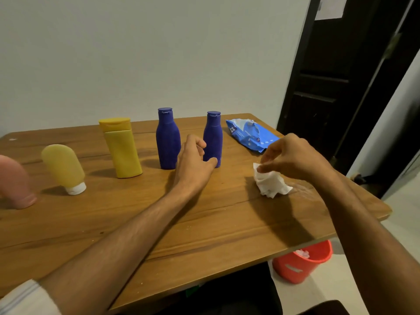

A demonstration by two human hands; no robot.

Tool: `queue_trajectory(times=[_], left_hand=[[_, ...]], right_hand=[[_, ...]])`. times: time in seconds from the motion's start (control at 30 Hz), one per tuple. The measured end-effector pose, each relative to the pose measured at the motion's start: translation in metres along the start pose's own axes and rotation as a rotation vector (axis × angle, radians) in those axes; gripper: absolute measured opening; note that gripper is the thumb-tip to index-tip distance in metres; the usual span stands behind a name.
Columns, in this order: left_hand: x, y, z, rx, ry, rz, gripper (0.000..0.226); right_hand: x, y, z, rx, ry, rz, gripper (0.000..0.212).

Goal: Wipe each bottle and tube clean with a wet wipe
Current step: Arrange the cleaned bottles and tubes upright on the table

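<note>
Well, left hand (195, 155): I see it half open, thumb spread from loosely curved fingers, holding nothing. The thumb tip lies over the lower front of the right-hand dark blue plastic bottle (213, 137), and I cannot tell whether it presses.
Right-hand bottle: upright on the brown wooden table (204, 223), just beyond the left hand's fingers, with a flat cap on top.
Right hand (293, 155): its fingertips pinch the top of the crumpled white wet wipe (271, 184), with the palm arched above it.
Wipe: soft, creased and bunched. Its lower folds rest on the table, to the right of that bottle and apart from it.
Second dark blue plastic bottle (168, 139): same waisted shape, upright just left of the left hand.
Yellow flat-sided plastic bottle (122, 151): upright and matte, with a wide flip cap, further left.
Pale yellow soft tube (62, 165): stands on its white cap.
Pink tube (13, 183): at my view's left edge, blurred and cut off.
Blue foil wipes pack (248, 135): crinkled, lying flat behind the right hand.
Red plastic bucket (302, 262): on the floor by the table's right edge.
</note>
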State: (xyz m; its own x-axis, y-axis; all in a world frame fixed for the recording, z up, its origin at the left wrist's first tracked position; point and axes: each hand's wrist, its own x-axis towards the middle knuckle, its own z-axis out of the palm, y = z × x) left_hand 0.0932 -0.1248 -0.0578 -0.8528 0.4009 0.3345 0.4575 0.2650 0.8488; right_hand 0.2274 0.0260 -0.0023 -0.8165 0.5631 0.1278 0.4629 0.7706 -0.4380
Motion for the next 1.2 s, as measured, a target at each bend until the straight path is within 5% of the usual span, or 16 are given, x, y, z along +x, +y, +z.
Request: queue_trajectory(times=[0.27, 0.5, 1.2], left_hand=[[0.01, -0.005, -0.002, -0.002, -0.016, -0.058, 0.062], [0.022, -0.003, 0.005, 0.004, -0.095, -0.07, 0.067], [0.15, 0.003, 0.058, -0.343, 0.032, -0.226, 0.057]], right_hand=[[0.029, -0.03, 0.011, 0.042, 0.109, -0.067, 0.017], [0.064, -0.046, 0.044, 0.212, -0.01, -0.152, 0.052], [0.223, -0.057, 0.062, 0.41, 0.174, -0.111, 0.038]])
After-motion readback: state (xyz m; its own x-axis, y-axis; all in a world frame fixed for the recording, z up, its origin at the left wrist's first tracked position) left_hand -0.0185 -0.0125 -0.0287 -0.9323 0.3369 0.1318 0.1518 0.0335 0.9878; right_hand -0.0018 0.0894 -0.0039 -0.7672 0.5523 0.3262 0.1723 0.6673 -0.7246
